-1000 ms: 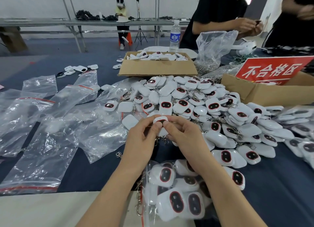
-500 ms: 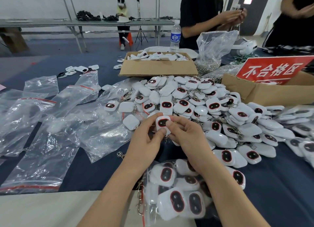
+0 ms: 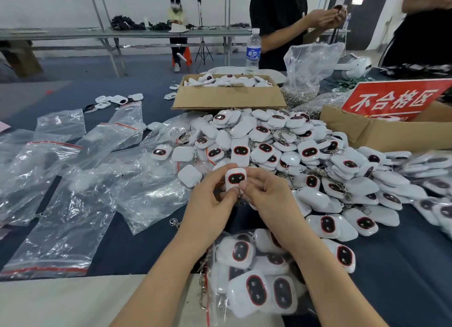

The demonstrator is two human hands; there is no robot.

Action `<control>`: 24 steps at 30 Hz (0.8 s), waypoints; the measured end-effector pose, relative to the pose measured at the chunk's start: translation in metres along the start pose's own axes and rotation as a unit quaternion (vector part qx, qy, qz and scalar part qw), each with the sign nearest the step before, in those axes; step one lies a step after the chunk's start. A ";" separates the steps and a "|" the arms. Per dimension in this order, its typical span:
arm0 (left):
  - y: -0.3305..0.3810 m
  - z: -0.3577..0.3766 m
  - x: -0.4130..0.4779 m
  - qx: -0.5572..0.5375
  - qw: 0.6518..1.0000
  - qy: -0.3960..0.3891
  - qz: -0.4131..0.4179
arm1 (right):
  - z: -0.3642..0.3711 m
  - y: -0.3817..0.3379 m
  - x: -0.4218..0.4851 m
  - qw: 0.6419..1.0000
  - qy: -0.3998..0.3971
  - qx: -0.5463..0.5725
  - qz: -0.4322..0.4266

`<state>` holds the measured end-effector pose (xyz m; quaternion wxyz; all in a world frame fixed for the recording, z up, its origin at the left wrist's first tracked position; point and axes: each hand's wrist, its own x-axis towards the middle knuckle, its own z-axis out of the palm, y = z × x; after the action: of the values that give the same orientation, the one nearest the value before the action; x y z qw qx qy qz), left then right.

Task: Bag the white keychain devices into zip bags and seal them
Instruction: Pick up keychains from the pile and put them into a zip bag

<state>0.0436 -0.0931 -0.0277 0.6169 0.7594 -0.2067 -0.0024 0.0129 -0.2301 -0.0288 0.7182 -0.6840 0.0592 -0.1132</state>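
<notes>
Head view: table [image 3: 403, 265] near edge
Left hand [image 3: 210, 204]: pinching white keychain device [image 3: 236, 180]
Right hand [image 3: 266, 197]: pinching same device
Zip bag [image 3: 217, 299]: filled, under forearms

Head-worn view, forward and down

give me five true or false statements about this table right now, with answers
1. The left hand and the right hand both hold one white keychain device. True.
2. The zip bag between the forearms is empty. False: it holds several devices.
3. A water bottle stands beyond the cardboard box of devices. True.
4. The red sign is on the table's left side. False: it is on the right.
5. Left of the loose pile lie clear zip bags. True.
</notes>
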 end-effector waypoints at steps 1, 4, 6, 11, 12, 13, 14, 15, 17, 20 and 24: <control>0.000 0.000 0.000 0.001 1.000 0.000 -0.001 | 0.000 0.000 0.000 1.000 0.000 -0.002 0.000; 0.000 -0.001 0.000 0.003 1.000 0.000 0.001 | 0.001 0.000 0.000 1.000 0.000 -0.005 0.003; 0.000 0.000 0.000 -0.002 1.000 0.006 -0.003 | 0.001 -0.001 0.000 1.000 0.002 -0.011 0.001; 0.002 0.003 0.001 -0.058 0.997 0.047 -0.021 | 0.000 -0.001 0.000 1.000 0.007 -0.013 -0.013; 0.002 0.003 0.001 -0.061 0.996 0.060 -0.015 | 0.001 -0.001 0.000 1.000 0.010 -0.011 -0.015; 0.002 0.004 0.001 -0.057 0.996 0.075 -0.006 | 0.002 -0.001 0.000 1.000 0.011 -0.007 -0.016; 0.002 0.004 0.001 -0.044 0.995 0.089 0.003 | 0.003 -0.001 0.000 1.000 0.013 -0.008 -0.018; 0.002 0.004 0.001 -0.026 0.995 0.096 0.013 | 0.003 -0.001 0.001 1.000 0.014 -0.014 -0.021; 0.002 0.005 -0.001 -0.002 0.996 0.085 0.031 | 0.003 -0.001 0.001 0.999 0.009 -0.039 -0.027; 0.006 0.004 -0.004 -0.006 0.998 0.032 0.049 | 0.000 -0.004 -0.001 0.999 -0.003 -0.023 -0.025; 0.008 0.003 -0.005 -0.007 0.999 0.023 0.038 | -0.003 -0.003 -0.003 0.999 -0.026 -0.005 -0.028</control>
<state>0.0357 -0.0957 -0.0220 0.6267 0.7463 -0.2214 0.0367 0.0093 -0.2327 -0.0259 0.7124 -0.6919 0.0225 -0.1151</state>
